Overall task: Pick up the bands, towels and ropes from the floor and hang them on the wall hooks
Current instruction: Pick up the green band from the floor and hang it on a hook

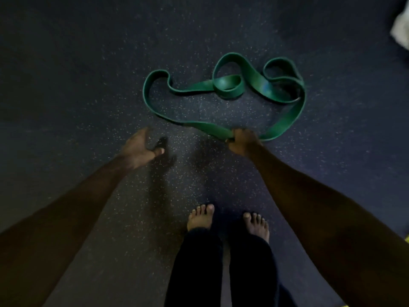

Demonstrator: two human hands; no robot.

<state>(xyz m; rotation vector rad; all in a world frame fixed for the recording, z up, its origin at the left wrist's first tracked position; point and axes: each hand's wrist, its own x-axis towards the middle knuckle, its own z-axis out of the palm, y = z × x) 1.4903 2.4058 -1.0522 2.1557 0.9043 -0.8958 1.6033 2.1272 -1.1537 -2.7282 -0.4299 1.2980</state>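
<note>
A long green resistance band lies in loose coils on the dark speckled floor ahead of me. My right hand grips the band's near stretch, fingers curled round it at floor level. To the left, my left hand hovers just above the floor with loosely bent fingers, holding nothing, about a hand's width from the band's left loop. No wall hooks are in view.
My bare feet stand just behind the hands, in dark trousers. A white cloth, maybe a towel, shows at the upper right edge. A yellow scrap peeks in at the right edge.
</note>
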